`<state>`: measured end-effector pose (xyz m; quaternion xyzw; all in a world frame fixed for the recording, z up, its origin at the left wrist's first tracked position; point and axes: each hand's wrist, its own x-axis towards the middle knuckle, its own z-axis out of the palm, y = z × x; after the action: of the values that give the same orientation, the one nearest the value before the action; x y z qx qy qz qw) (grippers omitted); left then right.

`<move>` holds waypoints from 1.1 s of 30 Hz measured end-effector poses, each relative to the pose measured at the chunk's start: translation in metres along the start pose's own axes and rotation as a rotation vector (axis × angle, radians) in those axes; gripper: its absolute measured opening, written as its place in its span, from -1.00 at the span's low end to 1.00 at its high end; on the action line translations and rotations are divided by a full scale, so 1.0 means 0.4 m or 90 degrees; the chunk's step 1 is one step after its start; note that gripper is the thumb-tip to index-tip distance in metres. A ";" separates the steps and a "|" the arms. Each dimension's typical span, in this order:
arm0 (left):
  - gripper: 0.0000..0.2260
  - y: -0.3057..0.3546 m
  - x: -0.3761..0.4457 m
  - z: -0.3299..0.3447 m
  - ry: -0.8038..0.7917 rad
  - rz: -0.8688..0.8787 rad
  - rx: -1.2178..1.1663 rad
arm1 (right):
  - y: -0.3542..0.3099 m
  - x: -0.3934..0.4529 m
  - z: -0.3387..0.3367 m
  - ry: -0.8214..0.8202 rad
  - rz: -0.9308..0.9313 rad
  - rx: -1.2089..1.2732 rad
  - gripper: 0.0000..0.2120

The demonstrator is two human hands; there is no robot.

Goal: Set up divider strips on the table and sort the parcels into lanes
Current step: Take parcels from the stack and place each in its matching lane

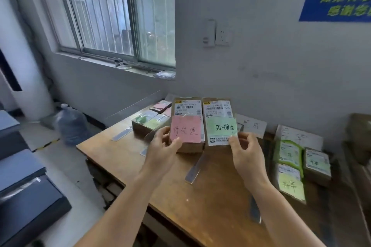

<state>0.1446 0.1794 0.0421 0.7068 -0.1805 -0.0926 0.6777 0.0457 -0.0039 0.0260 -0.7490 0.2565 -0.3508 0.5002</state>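
I hold two brown parcels side by side above the wooden table [210, 202]. My left hand [162, 146] grips the left parcel [187, 108], which carries a pink handwritten note [185, 129]. My right hand [244, 149] pinches the lower edge of the right parcel [217, 108], which bears a green handwritten note [220, 128]. A clear divider strip [194, 170] lies on the table just below the parcels. Another strip [121, 134] lies at the far left edge, and a third [255, 209] lies near my right forearm.
More parcels [150, 123] with notes sit at the back left. Green-noted parcels [291, 168] lie in a group at the right, below white cards [251, 127] against the wall. A water jug [72, 124] stands on the floor at left. Dark cases [26, 196] sit lower left.
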 end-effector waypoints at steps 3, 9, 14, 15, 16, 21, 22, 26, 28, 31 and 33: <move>-0.65 -0.019 0.027 -0.074 0.018 -0.016 -0.014 | -0.021 0.011 0.081 -0.034 -0.010 -0.007 -0.86; -0.72 -0.056 0.140 -0.206 0.049 -0.039 -0.027 | -0.031 0.072 0.260 -0.113 0.004 0.010 -0.73; -0.82 -0.091 0.277 -0.300 0.073 -0.073 -0.013 | -0.017 0.159 0.425 -0.162 0.067 0.044 -0.72; -0.81 -0.099 0.306 -0.318 0.080 -0.084 -0.010 | -0.014 0.177 0.456 -0.170 0.080 0.050 -0.73; -0.82 -0.107 0.335 -0.334 0.088 -0.095 -0.011 | -0.013 0.194 0.486 -0.177 0.092 0.054 -0.72; -0.86 -0.155 0.455 -0.402 0.127 -0.161 -0.020 | -0.012 0.264 0.620 -0.223 0.125 0.013 -0.65; -0.86 -0.168 0.473 -0.413 0.129 -0.174 -0.020 | -0.013 0.274 0.643 -0.229 0.131 0.005 -0.66; -0.80 -0.219 0.530 -0.450 0.126 -0.222 -0.027 | -0.014 0.294 0.721 -0.237 0.159 -0.031 -0.63; -0.77 -0.246 0.559 -0.467 0.128 -0.235 -0.020 | -0.013 0.298 0.752 -0.226 0.165 -0.062 -0.61; -0.73 -0.290 0.600 -0.497 0.109 -0.249 0.001 | -0.006 0.297 0.789 -0.200 0.190 -0.096 -0.60; -0.74 -0.323 0.620 -0.520 0.088 -0.266 0.032 | -0.004 0.291 0.810 -0.177 0.208 -0.111 -0.61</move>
<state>0.4672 0.2794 -0.0444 0.7500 0.0144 -0.1783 0.6368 0.3716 0.0956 -0.0234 -0.7790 0.3325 -0.1350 0.5142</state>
